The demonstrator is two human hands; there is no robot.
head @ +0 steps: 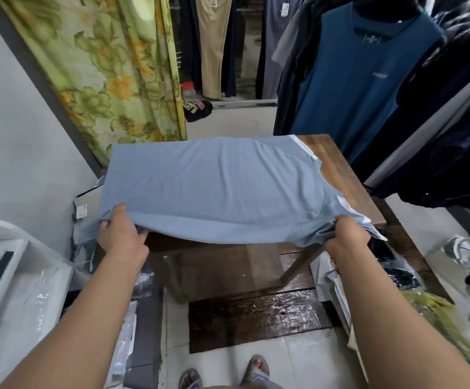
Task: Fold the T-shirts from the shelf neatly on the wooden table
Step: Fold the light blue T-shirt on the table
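At the far left a white unit point(3, 265) is seen, and plastic-wrapped packages point(142, 277) are piled on the floor between it and the near-left leg of the counter point(337, 164). A green and yellow floral curtain point(110, 66) is hung behind the counter's far-left corner.

The left grip point(121, 234) is closed on the near-left corner of a light blue T-shirt point(214, 186), with the thumb laid on top and the fingers curled under the cloth. The T-shirt is spread across the counter and most of the top is covered by it. Its near edge is held up off the front edge and sags between the two grips. Dark wooden boards point(256, 313) are laid on the tiled floor beneath.

The right grip point(346, 237) is closed on bunched cloth at the near-right edge, beside a white-trimmed sleeve. Only a strip of bare wood is left showing along the counter's right side.

Beyond that side the space is crowded by hanging clothes: a darker blue shirt point(363, 80) and black garments point(453, 136), which are hung close over the far-right corner. Beige trousers point(214, 46) are hung further back. A yellow-green bundle point(436, 313) is seen on the floor at the right.
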